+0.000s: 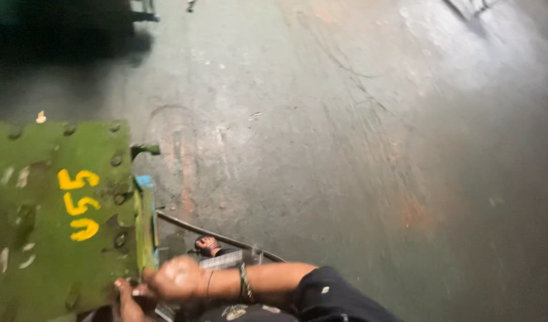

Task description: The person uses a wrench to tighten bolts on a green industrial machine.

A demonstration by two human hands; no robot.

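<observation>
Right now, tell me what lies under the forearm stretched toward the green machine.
Under the forearm show a ridged grey part, a sandalled foot and a thin rod slanting over the floor. The arm hides the rest; the hands blur against the green machine.

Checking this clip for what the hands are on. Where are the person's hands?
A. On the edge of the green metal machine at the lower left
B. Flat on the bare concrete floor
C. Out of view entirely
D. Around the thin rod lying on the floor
A: both hands, the right hand and the left hand below it, sit at the lower edge of the green metal machine; blur hides how tight the grip is.
</observation>
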